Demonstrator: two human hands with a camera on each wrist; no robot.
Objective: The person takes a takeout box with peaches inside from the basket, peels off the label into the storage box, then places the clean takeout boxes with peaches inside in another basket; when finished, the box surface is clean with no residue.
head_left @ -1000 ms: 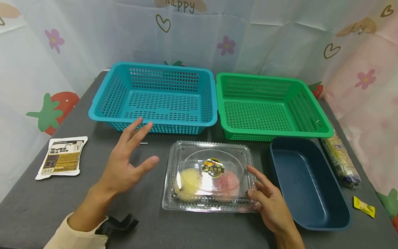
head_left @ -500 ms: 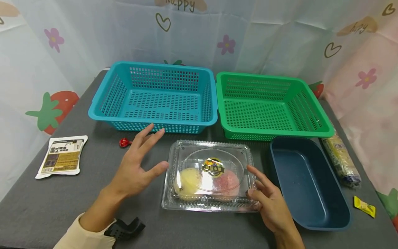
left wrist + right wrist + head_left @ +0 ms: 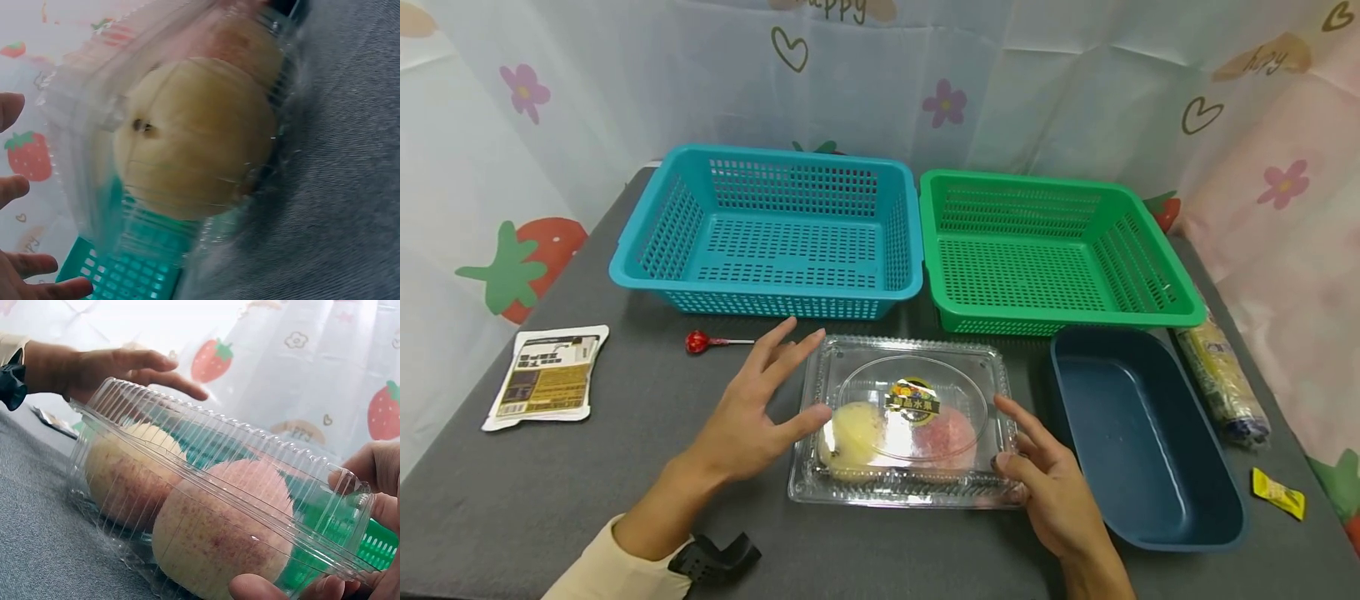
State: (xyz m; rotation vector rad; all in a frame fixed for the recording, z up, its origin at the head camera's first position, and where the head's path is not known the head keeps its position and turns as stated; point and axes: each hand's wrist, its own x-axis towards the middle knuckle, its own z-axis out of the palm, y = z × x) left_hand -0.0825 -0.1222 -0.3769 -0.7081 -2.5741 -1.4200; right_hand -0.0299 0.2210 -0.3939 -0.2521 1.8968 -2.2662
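A clear plastic fruit box (image 3: 917,492) with a round gold-and-black label lies on the table in the head view. Inside it are a yellowish round fruit (image 3: 855,442) and a pinkish one (image 3: 946,442), both peach-like. My right hand (image 3: 1051,483) holds the box's right end, fingers at the lid's side and thumb by the front corner. Fingers spread, my left hand (image 3: 760,408) hovers at the box's left edge; whether it touches is unclear. Through the plastic, the right wrist view shows both fruits, with the left hand (image 3: 112,369) behind the far end.
Behind the box stand a blue basket (image 3: 767,296) and a green basket (image 3: 1067,321). A dark blue tub (image 3: 1127,433) is to its right, with a wrapped roll-shaped pack (image 3: 1223,383) and a yellow candy (image 3: 1277,494) beyond. Leftward lie a red lollipop (image 3: 697,342) and a white-and-gold packet (image 3: 547,375).
My left hand has moved right and slightly nearer to me, reaching the box's left edge and uncovering the lollipop. The right hand and the box stay in place.
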